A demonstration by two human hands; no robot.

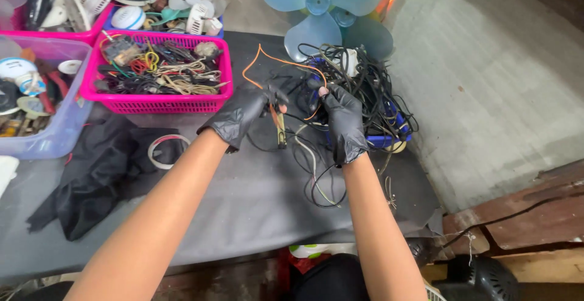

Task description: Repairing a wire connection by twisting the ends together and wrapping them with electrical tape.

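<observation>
Both my hands wear black gloves over a dark mat [243, 197]. My left hand [243, 111] grips a small hand tool [280, 129] with yellowish handles that hangs down from it, and pinches one end of an orange wire [263, 64]. My right hand [342, 118] pinches the other end of that wire, which loops up and back between the two hands. Just behind and to the right of my right hand lies a tangled heap of black cables [371, 88]. More loose black and pale wires [316, 173] trail on the mat below my hands.
A pink basket [152, 101] of mixed wires stands at the left, a clear purple bin [58, 131] of parts further left. Blue fan blades [322, 3] lie at the back. Black cloth [91, 179] and a white ring [159, 152] rest left of my forearm. Concrete floor lies right.
</observation>
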